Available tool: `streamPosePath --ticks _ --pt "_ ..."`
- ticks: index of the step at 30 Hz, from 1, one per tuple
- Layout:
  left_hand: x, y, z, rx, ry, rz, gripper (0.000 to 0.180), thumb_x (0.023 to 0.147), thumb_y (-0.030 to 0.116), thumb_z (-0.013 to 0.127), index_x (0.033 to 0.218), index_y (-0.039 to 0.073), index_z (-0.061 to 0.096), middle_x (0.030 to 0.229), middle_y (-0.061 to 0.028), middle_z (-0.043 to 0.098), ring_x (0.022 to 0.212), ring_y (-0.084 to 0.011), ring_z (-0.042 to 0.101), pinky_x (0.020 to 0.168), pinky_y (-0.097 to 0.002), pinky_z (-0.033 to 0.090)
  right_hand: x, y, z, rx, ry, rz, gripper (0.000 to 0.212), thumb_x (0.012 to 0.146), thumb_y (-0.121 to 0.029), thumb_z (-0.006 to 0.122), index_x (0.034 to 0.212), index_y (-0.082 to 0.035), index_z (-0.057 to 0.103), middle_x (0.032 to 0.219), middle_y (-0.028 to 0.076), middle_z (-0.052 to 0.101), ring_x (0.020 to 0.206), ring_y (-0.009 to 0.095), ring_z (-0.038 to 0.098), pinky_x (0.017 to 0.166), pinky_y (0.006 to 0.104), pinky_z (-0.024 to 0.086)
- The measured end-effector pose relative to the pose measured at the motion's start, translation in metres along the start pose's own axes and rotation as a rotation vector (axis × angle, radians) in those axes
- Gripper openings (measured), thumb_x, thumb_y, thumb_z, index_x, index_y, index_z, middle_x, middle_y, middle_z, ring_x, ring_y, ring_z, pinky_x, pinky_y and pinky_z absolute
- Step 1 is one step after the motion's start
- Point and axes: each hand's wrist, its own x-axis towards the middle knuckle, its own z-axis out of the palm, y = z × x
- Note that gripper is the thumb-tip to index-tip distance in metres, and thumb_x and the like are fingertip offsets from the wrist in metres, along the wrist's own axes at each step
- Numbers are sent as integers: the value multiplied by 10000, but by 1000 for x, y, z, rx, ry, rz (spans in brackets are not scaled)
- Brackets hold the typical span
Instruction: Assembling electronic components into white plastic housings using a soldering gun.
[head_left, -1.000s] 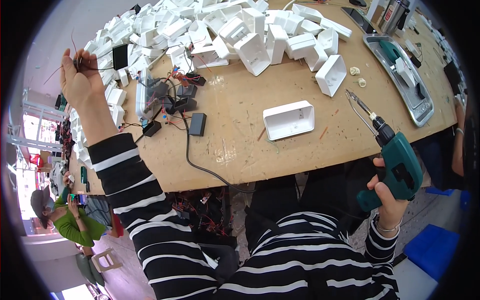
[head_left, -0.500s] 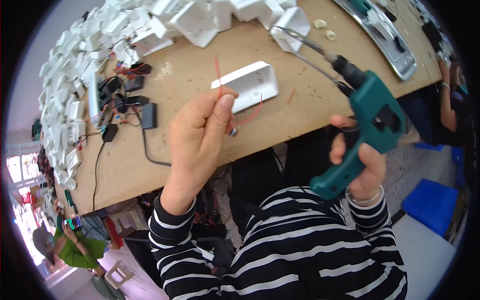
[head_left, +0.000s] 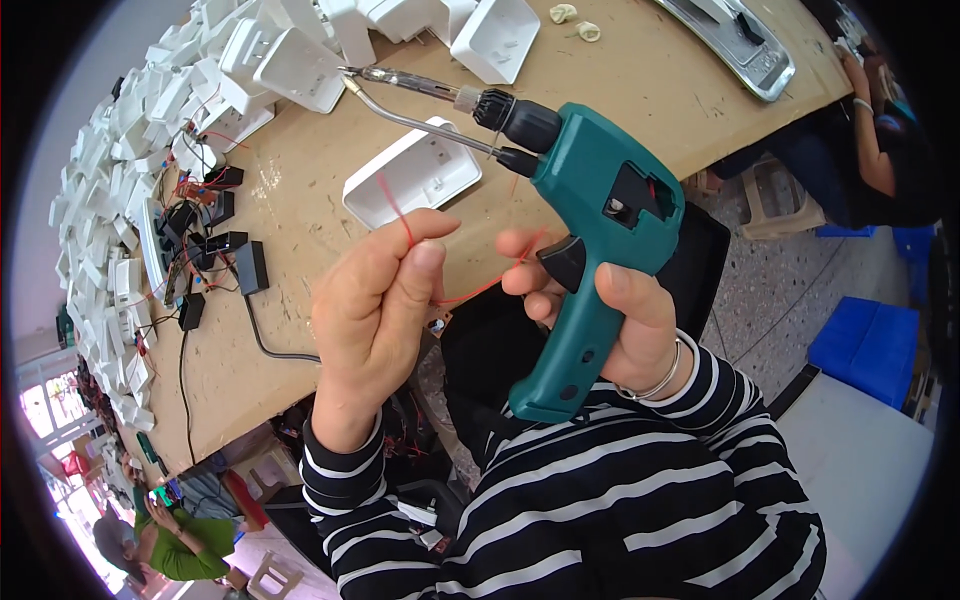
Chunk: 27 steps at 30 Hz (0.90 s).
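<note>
My left hand (head_left: 365,315) pinches a thin red wire (head_left: 475,290) between thumb and forefinger. One end of the wire sticks up above the fingertips; the other curves right toward my right hand's fingers, and I cannot tell whether it touches them. A small part (head_left: 437,323) shows just below the left fingers, too small to make out. Wrapped round the handle of a green soldering gun (head_left: 590,185) is my right hand (head_left: 640,325), with fingers by the black trigger. The gun's tip and thin metal tube point left, above an open white plastic housing (head_left: 430,175) on the table.
White plastic housings (head_left: 500,40) are heaped along the table's far and left side. Black adapters (head_left: 252,268) with cables and red wires lie at left. A metal tray (head_left: 750,60) is at the far right. Other people (head_left: 180,540) sit nearby, and blue bins (head_left: 865,350) stand right.
My right hand has brought the soldering gun left, close to my left hand, with its tip now over the housing. The left hand keeps its pinch on the wire. The view has shifted somewhat.
</note>
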Motion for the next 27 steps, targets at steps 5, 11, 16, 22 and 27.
streamPosePath --ticks 5,11,16,22,27 --pt "24 1 -1 308 -408 243 166 869 161 679 984 43 659 675 -79 584 590 -221 582 533 -319 456 -4 -5 -9 -67 9 -19 614 875 -324 652 1296 79 460 1272 223 554 1083 244 619 922 310 513" --pt "28 -14 23 407 -490 328 167 791 97 719 928 39 644 705 -95 583 661 -272 593 568 -344 438 -16 -8 -29 -125 102 -103 602 878 -296 643 1315 66 441 1252 220 564 1107 273 609 938 329 506" --pt "26 -11 41 574 -465 329 177 806 31 674 973 29 614 815 -126 585 764 -305 597 635 -368 456 -16 -12 -38 -128 124 -133 578 887 -257 630 1340 36 423 1249 213 567 1131 288 599 942 352 504" --pt "20 -4 48 478 -304 218 197 772 -16 636 963 12 599 827 -138 549 685 -338 569 594 -387 466 -10 -11 -39 -114 124 -123 555 891 -233 624 1345 19 428 1255 210 570 1144 294 594 947 349 501" --pt "22 5 23 473 -274 114 105 800 7 655 903 19 637 761 -129 552 639 -293 567 563 -361 447 -7 -13 -36 -58 118 -109 571 888 -232 628 1355 21 419 1274 225 556 1158 304 587 959 356 500"
